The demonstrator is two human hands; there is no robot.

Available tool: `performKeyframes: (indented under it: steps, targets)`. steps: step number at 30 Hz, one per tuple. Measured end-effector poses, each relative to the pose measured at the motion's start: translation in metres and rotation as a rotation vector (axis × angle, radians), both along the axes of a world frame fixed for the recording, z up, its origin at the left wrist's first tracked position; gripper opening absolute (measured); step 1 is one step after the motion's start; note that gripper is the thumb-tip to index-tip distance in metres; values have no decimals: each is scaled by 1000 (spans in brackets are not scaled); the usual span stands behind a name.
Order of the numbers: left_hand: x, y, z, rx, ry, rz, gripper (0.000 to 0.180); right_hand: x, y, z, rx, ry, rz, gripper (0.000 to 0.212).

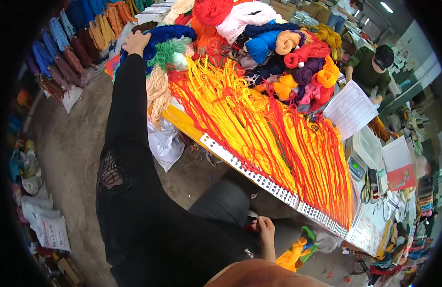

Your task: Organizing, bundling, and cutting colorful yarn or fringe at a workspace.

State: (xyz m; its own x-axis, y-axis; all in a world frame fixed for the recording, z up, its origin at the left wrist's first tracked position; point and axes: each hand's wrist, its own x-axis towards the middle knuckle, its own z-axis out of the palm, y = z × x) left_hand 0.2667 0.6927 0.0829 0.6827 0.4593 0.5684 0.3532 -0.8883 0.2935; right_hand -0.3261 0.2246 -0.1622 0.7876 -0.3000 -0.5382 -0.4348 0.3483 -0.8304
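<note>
My left arm stretches to the far left corner of the table, where my left hand (136, 43) is closed at the edge of a dark blue yarn skein (164, 34); its fingertips are partly hidden. Beside that skein lie green yarn (164, 54) and a beige skein (158, 91) hanging over the edge. Low by my lap, my right hand (265, 233) has its fingers curled together, and whatever they hold is too small to make out. Between the hands, long yellow and red yarn strands (240, 119) lie spread across the table, ending near a white strip with dark dots (259, 179).
A heap of coloured skeins (288, 52) covers the table's far side. To the right are a printed sheet (351, 109), a digital scale (357, 168) and scissors (367, 187). Another person (371, 67) works beyond. Yarn bundles (58, 33) hang at left; a white bag (164, 143) sits under the edge.
</note>
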Motion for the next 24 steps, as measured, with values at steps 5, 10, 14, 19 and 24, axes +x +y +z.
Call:
performKeyframes:
  steps: [5, 10, 14, 19, 24]
  targets:
    - [19, 39, 31, -481, -160, 7, 69, -6, 6, 3, 18, 75, 13, 18]
    - [43, 52, 26, -238, -129, 130, 74, -20, 3, -13, 45, 66, -33, 17]
    - [65, 72, 11, -234, -65, -212, 80, -21, 7, -9, 83, 48, -56, 16]
    - [66, 72, 21, -392, 272, -161, 107, -14, 10, -9, 91, 67, -1, 16]
    - [23, -25, -13, 316, 261, -175, 91, -8, 12, -4, 79, 78, -35, 15]
